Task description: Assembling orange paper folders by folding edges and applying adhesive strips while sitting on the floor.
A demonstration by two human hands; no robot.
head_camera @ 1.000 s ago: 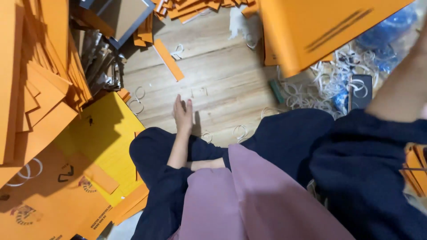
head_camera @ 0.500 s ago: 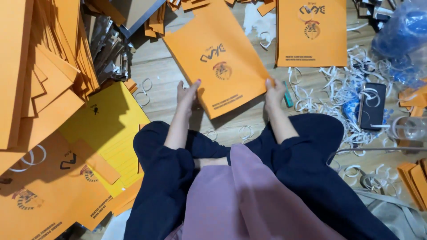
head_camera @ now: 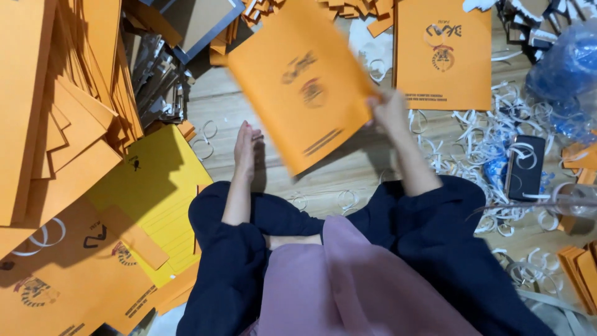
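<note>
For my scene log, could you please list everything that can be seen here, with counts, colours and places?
held card sheet: one, orange with a dark print, blurred, raised over the floor in the right hand.
flat card sheet: one, orange, printed, on the floor at top right.
card stacks: many, orange, piled along the left.
yellow sheet: one, on the floor by the left knee.
printed sheets: several, orange, bottom left.
paper strips: many, white, curled, scattered on the right.
phone: one, black, among the strips.
plastic bag: one, blue, top right.
wooden floor: light brown.
left hand: flat on the floor, fingers straight.
right hand: grips the held sheet's edge.
</note>
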